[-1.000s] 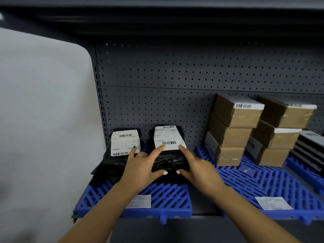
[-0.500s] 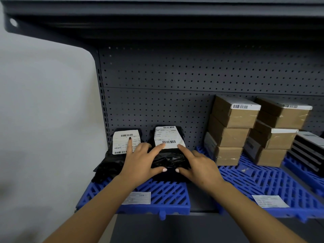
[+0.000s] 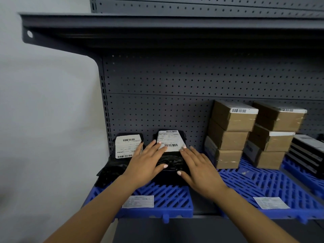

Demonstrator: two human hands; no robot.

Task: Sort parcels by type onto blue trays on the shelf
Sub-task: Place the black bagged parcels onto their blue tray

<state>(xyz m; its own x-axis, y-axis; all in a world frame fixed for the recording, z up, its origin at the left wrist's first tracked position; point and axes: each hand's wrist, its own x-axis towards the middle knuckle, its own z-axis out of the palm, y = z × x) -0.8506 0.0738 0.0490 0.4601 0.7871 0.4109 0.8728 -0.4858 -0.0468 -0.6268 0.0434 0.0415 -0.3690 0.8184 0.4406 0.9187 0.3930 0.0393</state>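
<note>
Grey metal shelving against a pale wall, seen from my head camera.

I'm facing a dark grey shelving unit [image 3: 192,212] whose back is a perforated panel [image 3: 175,88] dotted with small holes, split by a horizontal seam. An upper shelf [image 3: 157,23] juts out overhead and throws shadow onto the top of the panel below it; a bracket with a round hole carries its left end. A slotted upright [image 3: 105,109] runs down the unit's left edge. To the left, a plain off-white wall [image 3: 43,111], evenly lit, perhaps from ceiling lamps I can't see.
</note>
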